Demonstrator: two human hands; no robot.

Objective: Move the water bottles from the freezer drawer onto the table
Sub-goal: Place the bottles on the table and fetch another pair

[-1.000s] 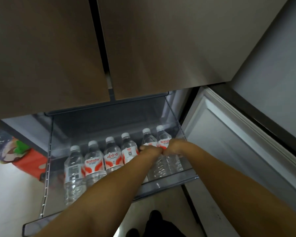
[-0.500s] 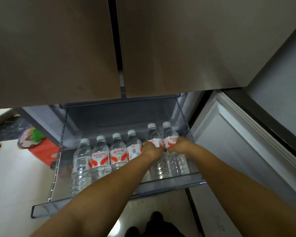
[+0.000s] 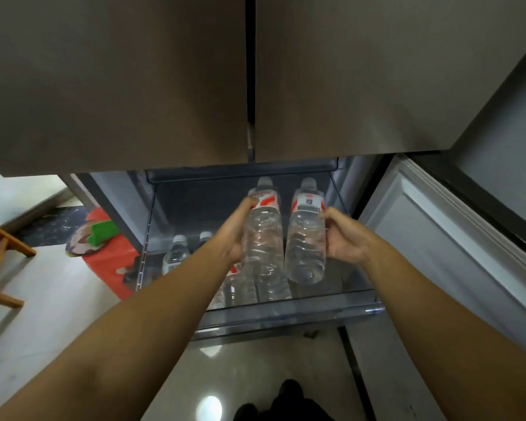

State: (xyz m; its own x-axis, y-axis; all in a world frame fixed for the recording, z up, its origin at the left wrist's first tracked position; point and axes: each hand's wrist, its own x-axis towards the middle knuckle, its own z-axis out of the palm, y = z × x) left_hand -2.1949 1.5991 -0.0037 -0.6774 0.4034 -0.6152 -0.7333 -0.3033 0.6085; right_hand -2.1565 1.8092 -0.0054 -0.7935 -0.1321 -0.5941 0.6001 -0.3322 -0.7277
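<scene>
Two bottles, one per grip, held above the drawer.

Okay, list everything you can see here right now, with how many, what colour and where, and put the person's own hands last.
Held water bottles: two, clear with red and white labels, lifted above the drawer; left bottle, right bottle.
Bottles in the drawer: at least two white caps show at the left; more are hidden behind the left arm.
Freezer drawer: one, clear plastic, pulled out below the doors.
Upper fridge doors: two, brown, closed, top of view.
Open white door: one, right of the drawer.
Red object: one, on the floor left of the drawer.
Wooden furniture legs: far left.
Hands: left hand grips the left bottle; right hand grips the right bottle.
</scene>
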